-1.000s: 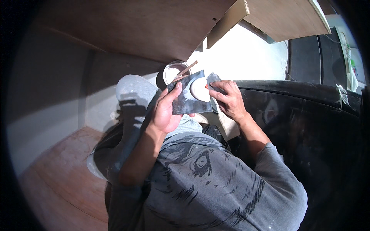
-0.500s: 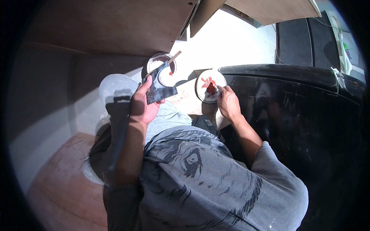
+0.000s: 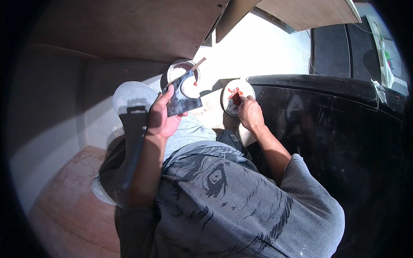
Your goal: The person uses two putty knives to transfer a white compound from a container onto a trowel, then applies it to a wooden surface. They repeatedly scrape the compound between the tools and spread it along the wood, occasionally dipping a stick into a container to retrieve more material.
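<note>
Paste (image 3: 189, 87), white and rounded with a red fleck, sits on a flat, dark, straight-edged plate (image 3: 186, 105) gripped between the left hand's (image 3: 159, 118) thumb and fingers, near a round can (image 3: 170, 71) and flat wooden stick (image 3: 199, 64). Narrowly pinched, the right hand (image 3: 251, 113) seemingly holds a thin dark spreader (image 3: 236, 99), partly hidden, at a round white tub (image 3: 248, 88) streaked with red.

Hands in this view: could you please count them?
2: left hand holding the dark board with white paste, right hand holding a scraper over the round container.
</note>
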Tool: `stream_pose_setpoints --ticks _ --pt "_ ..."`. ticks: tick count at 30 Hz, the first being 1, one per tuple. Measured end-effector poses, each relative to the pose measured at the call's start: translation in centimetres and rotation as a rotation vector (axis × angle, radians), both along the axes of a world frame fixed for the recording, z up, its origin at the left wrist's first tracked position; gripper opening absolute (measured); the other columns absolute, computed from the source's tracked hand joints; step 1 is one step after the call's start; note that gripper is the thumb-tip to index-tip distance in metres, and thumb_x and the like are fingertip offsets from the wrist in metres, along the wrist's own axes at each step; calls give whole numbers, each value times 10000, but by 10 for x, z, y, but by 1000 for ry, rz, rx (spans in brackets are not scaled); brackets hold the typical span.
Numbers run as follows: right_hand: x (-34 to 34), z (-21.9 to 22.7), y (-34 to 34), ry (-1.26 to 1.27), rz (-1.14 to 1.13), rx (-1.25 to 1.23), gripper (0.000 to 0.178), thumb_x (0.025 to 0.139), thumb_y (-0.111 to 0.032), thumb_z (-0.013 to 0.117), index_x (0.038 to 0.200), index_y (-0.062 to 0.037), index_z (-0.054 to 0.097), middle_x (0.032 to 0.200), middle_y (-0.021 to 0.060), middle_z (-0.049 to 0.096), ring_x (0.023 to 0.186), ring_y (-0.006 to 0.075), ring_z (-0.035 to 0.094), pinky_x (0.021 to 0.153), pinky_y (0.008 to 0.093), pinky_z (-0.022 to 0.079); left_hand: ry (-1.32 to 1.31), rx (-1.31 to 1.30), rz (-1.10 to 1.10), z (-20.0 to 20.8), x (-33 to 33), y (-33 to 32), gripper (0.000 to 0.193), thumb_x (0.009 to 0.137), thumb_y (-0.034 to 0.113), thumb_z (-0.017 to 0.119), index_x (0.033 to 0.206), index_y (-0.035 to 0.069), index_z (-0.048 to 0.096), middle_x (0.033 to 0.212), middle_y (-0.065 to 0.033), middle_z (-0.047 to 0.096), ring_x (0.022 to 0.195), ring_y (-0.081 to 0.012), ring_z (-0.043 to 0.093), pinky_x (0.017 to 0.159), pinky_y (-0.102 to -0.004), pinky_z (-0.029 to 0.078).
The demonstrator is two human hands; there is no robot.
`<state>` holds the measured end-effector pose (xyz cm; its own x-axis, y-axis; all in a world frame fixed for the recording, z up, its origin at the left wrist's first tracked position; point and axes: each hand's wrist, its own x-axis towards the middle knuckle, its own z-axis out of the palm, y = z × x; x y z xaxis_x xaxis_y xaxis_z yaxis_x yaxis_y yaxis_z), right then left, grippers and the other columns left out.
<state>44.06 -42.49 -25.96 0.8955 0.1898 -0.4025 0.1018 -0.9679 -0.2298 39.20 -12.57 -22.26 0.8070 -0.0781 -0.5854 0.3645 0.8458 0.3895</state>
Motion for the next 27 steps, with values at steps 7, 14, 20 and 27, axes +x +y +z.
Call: stream_pose_setpoints --ticks 7,14,20,27 --pt "0 -2 -15 101 -83 72 298 868 -93 591 1111 62 669 986 271 688 937 425 683 844 467 554 -48 -23 -7 -3 0 2 279 1030 330 538 1193 114 607 1025 -19 695 854 -135 653 627 -309 490" --pt "16 61 14 114 -192 587 362 854 14 567 1196 7 685 994 197 710 862 239 708 784 346 553 -21 -27 12 -2 0 -1 266 1018 329 567 1173 120 619 1012 -17 698 839 -152 665 631 -331 501" --pt "20 101 70 -152 201 830 564 792 99 541 1301 -110 661 1102 137 680 1011 279 638 890 360 509 14 -115 27 -5 -5 -1 243 1012 304 581 1178 136 638 1039 17 711 877 -96 665 606 -246 468" --pt "22 88 87 -409 479 739 543 812 38 653 1302 -195 674 1158 83 657 952 262 591 841 365 489 31 -175 9 8 -4 0 255 1007 326 583 1179 149 648 1010 12 715 844 -107 674 613 -267 503"
